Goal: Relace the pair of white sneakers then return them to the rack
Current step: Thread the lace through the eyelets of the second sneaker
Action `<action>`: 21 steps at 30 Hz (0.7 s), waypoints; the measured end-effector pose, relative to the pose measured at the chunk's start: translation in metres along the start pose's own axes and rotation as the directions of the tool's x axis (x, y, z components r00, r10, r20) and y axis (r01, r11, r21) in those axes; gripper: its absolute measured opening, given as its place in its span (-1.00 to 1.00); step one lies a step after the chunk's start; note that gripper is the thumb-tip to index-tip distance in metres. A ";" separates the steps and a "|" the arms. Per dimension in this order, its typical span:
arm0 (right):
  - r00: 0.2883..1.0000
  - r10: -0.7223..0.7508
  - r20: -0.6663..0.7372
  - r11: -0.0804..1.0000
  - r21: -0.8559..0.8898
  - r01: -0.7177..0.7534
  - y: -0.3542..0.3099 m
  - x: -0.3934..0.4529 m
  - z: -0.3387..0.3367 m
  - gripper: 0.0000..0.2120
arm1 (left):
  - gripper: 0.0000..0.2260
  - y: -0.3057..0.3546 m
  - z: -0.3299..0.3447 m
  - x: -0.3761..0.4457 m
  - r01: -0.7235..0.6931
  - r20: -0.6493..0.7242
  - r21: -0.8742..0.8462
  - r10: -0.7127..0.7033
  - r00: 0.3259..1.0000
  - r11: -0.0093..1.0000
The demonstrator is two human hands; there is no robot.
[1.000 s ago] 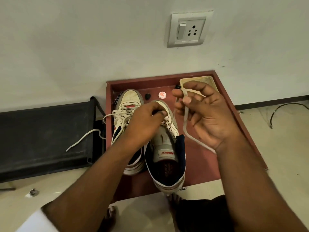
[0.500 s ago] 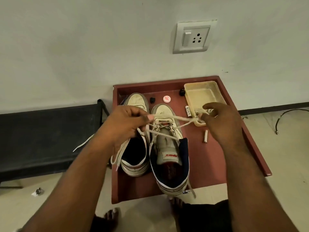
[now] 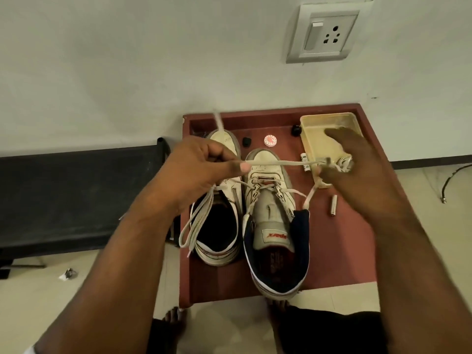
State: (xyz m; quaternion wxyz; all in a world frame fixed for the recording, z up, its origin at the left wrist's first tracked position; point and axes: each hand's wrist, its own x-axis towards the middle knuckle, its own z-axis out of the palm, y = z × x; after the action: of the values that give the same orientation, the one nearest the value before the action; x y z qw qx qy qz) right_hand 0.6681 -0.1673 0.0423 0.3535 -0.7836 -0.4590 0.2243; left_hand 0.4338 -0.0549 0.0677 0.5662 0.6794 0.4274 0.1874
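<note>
Two white sneakers stand side by side on a red-brown tray [image 3: 337,254], toes toward the wall. The right sneaker [image 3: 274,226] has its tongue pulled up and lace in the lowest eyelets. The left sneaker [image 3: 219,226] is partly under my left hand. A white lace [image 3: 278,163] runs taut between my hands above the toes. My left hand [image 3: 201,172] pinches one end of it, with loose loops hanging below. My right hand [image 3: 357,169] pinches the other end, the index finger stretched out over a cream box.
A cream plastic box [image 3: 319,123] sits in the tray's far right corner. Two black caps, a red-and-white disc [image 3: 270,140] and two small batteries [image 3: 333,205] lie on the tray. A black rack [image 3: 76,195] stands at left. A wall socket [image 3: 329,31] is above; a cable lies on the floor at right.
My hands have drawn farther apart, pulling the lace straighter across the toes. The right hand moved right over the box and the left hand shifted slightly left.
</note>
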 end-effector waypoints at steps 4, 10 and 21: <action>0.954 -0.167 0.249 0.945 0.317 0.083 -0.029 0.004 0.038 -0.76 | -0.89 0.007 0.013 0.009 -0.074 0.085 0.044 0.070 0.994 0.996; 0.998 0.027 -0.053 0.982 0.188 -0.017 0.005 0.019 0.006 -0.89 | -0.90 -0.003 -0.002 0.018 -0.048 0.063 0.103 0.042 0.997 0.994; 0.922 -0.102 0.374 0.948 0.319 -0.025 -0.015 0.018 0.037 -0.73 | -0.90 -0.005 0.024 0.025 -0.083 0.084 0.205 0.067 0.994 0.975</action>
State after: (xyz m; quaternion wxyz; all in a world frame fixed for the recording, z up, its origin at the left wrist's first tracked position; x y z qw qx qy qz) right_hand 0.6433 -0.1335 0.0294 0.3820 -0.6476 -0.4930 0.4377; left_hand 0.4636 -0.0498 0.0504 0.5004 0.7575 0.3965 0.1367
